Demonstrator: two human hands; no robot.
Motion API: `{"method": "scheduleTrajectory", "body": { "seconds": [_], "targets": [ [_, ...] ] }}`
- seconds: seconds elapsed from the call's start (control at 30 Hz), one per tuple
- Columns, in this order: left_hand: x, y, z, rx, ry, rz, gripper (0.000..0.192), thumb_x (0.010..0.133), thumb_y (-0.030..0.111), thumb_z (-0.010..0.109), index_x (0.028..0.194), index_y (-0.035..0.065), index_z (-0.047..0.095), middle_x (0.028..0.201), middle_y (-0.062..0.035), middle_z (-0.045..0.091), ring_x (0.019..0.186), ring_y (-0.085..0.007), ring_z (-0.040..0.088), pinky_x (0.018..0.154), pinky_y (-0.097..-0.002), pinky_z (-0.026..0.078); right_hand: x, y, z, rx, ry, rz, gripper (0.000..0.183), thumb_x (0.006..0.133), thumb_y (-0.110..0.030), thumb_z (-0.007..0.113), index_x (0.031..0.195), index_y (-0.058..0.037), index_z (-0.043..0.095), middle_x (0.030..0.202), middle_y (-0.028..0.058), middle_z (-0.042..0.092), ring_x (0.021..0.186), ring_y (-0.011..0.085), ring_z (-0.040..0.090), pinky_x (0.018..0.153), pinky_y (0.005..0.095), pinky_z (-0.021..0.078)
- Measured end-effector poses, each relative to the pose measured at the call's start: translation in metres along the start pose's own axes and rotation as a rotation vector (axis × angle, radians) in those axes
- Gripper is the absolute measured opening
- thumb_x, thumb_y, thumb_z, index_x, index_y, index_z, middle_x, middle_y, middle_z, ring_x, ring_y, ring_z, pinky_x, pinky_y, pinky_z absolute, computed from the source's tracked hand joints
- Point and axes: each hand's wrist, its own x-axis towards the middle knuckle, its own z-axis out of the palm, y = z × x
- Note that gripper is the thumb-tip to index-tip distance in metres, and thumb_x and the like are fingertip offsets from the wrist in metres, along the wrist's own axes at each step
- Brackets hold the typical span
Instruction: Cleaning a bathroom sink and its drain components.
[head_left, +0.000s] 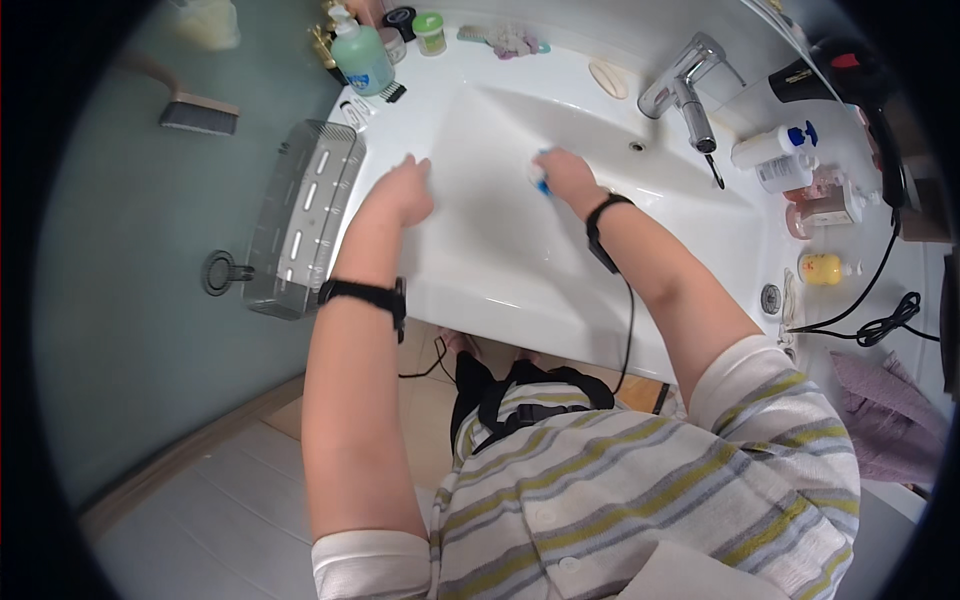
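Observation:
In the basin of a white washbasin (480, 292), my right hand (568, 174) grips a small blue-and-white object (541, 180). Most of that object is hidden by my fingers and blurred, so its kind is unclear. My left hand (405, 191) is over the left side of the washbasin, fingers pointing away from me. Nothing shows in it, but its fingers are partly hidden and blurred. To its left a clear plastic rack (306, 217) is on the glass wall. A chrome faucet (686, 90) stands beyond my right hand, at the back right.
A green pump bottle (363, 60) and small jars stand at the back left corner. A bar of soap (607, 79) lies on the back rim. Several bottles, including a yellow one (820, 269), and a hair dryer's black cord (885, 262) are along the right. A brush (199, 114) hangs on the left.

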Motion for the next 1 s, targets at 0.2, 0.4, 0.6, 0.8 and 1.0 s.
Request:
{"method": "scheduleTrajectory", "body": {
  "seconds": [0.2,0.4,0.6,0.8,1.0],
  "targets": [
    [-0.089,-0.019,-0.004,-0.697,0.203,0.094,0.047,0.078,0.002,0.052,0.124,0.0006,0.043,0.125,-0.0197,0.045,0.118,-0.0263,0.043,0.098,-0.0295,0.033,-0.039,0.043,-0.018,-0.072,-0.489,-0.088,0.032,0.072,-0.006,0.054,0.103,-0.0145,0.060,0.101,0.0096,0.058,0.093,0.0261,0.056,0.079,0.0339,0.0455],
    [-0.134,-0.041,0.002,-1.073,0.734,-0.066,0.035,0.085,-0.004,0.040,0.119,-0.0037,0.046,0.118,-0.0143,0.052,0.112,-0.0187,0.048,0.096,-0.0279,0.035,-0.034,-0.116,-0.084,0.297,-0.098,-0.432,0.044,0.065,-0.005,0.059,0.107,-0.0146,0.051,0.106,0.0068,0.051,0.093,0.0253,0.053,0.075,0.0347,0.0454],
    [-0.139,-0.035,0.023,-1.102,0.803,-0.045,0.034,0.085,-0.003,0.041,0.118,-0.0029,0.048,0.117,-0.0156,0.052,0.110,-0.0188,0.049,0.093,-0.0283,0.037,-0.027,-0.229,-0.074,0.109,0.208,-0.945,0.015,0.072,-0.018,0.053,0.085,-0.0152,0.059,0.097,0.0028,0.052,0.084,0.0199,0.051,0.067,0.0319,0.0422],
    [-0.135,-0.028,0.038,-1.014,0.714,-0.059,0.035,0.085,-0.003,0.042,0.119,-0.0018,0.047,0.118,-0.0151,0.052,0.111,-0.0189,0.049,0.093,-0.0278,0.037,0.035,-0.224,-0.056,-0.098,0.293,-0.702,0.013,0.074,-0.021,0.052,0.079,-0.0142,0.062,0.093,0.0017,0.054,0.088,0.0211,0.050,0.071,0.0342,0.0415],
    [-0.117,-0.020,0.049,-0.356,0.496,-0.090,0.040,0.081,0.006,0.049,0.121,-0.0003,0.046,0.122,-0.0204,0.047,0.112,-0.0299,0.048,0.090,-0.0330,0.041,0.091,-0.169,-0.073,-0.129,0.216,-0.311,0.016,0.078,-0.016,0.050,0.087,-0.0138,0.062,0.099,0.0028,0.053,0.096,0.0261,0.050,0.077,0.0375,0.0424]
  ]
}}
